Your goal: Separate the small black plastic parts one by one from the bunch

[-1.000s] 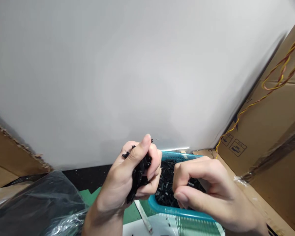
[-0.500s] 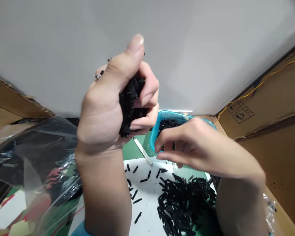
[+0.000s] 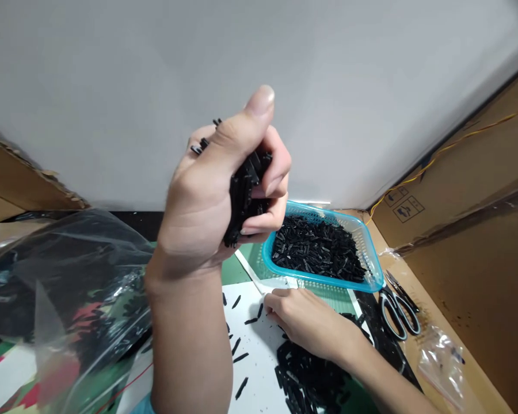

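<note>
My left hand [image 3: 224,195] is raised in front of the wall, fingers curled round a thick bunch of small black strips [image 3: 244,192]. Some strip ends poke out behind the thumb. Down on the white sheet [image 3: 250,356], my right hand [image 3: 302,322] is closed, palm down, with its fingertips at the near end of a slim pale tool [image 3: 250,273]. The tool's kind is not clear. Beneath and beside that hand lies a pile of black strips [image 3: 308,374]. Several loose strips are scattered to its left.
A blue basket [image 3: 323,283] of black strips stands behind my right hand. Scissors [image 3: 399,313] and a clear plastic bag [image 3: 442,365] lie at the right, beside a cardboard box [image 3: 470,247]. A large clear bag [image 3: 82,276] stands at the left.
My right hand has moved down and left from in front of the basket to the slim tool's end. My left hand, still holding the bunch, appears slightly lower and farther right.
</note>
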`<action>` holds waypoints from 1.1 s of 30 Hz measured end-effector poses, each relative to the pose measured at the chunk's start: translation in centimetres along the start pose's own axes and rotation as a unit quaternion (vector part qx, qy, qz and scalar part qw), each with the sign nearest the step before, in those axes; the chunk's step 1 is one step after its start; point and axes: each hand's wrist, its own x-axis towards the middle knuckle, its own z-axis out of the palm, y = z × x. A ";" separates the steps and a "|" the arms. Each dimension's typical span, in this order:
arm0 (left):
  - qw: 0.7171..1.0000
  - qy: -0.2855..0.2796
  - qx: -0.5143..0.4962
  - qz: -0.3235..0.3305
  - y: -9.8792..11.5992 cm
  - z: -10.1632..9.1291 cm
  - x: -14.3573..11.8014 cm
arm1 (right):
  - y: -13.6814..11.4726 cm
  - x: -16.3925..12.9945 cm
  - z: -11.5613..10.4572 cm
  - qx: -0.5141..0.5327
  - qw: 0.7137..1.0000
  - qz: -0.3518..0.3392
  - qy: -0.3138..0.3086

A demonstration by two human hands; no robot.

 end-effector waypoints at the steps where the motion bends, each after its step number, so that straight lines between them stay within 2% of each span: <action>1: 1.000 -0.005 0.005 -0.008 -0.1 0.0 0.0 | -0.1 -0.1 -0.9 0.015 1.000 -0.004 0.017; 4: 0.999 -0.007 0.037 -0.023 -0.5 -0.1 0.1 | 0.1 -0.4 -4.7 0.049 0.995 0.001 0.087; 6: 0.998 -0.002 0.057 -0.002 -0.9 -0.3 0.3 | 0.6 -0.5 -7.5 0.077 0.981 0.034 0.175; 9: 0.995 -0.041 0.086 -0.039 -1.4 -0.8 0.7 | 0.8 -0.9 -10.9 0.098 0.957 0.043 0.269; 11: 0.991 -0.073 0.089 -0.071 -1.5 -1.1 0.8 | 0.4 -1.3 -12.2 0.147 0.917 0.018 0.370; 14: 0.979 -0.145 0.086 -0.113 -1.9 -1.6 0.7 | -0.7 -1.7 -12.5 0.246 0.832 -0.043 0.495; 16: 0.967 -0.200 0.076 -0.142 -2.3 -1.8 0.6 | -1.2 -1.5 -12.2 0.286 0.813 -0.082 0.501; 18: 0.957 -0.223 0.040 -0.183 -2.9 -2.1 0.6 | -1.3 -0.8 -11.9 0.315 0.805 -0.125 0.487; 20: 0.952 -0.234 0.030 -0.193 -3.4 -2.2 0.8 | -1.2 0.1 -11.9 0.338 0.789 -0.143 0.492; 24: 0.957 -0.216 0.016 -0.193 -3.8 -2.3 1.3 | -1.2 1.3 -12.2 0.338 0.782 -0.117 0.511; 30: 0.967 -0.182 0.012 -0.175 -3.3 -1.4 1.3 | -1.5 0.8 -12.6 0.328 0.769 -0.094 0.540; 33: 0.977 -0.162 0.009 -0.140 -3.2 -0.8 1.3 | -1.2 0.4 -11.5 0.346 0.769 -0.056 0.534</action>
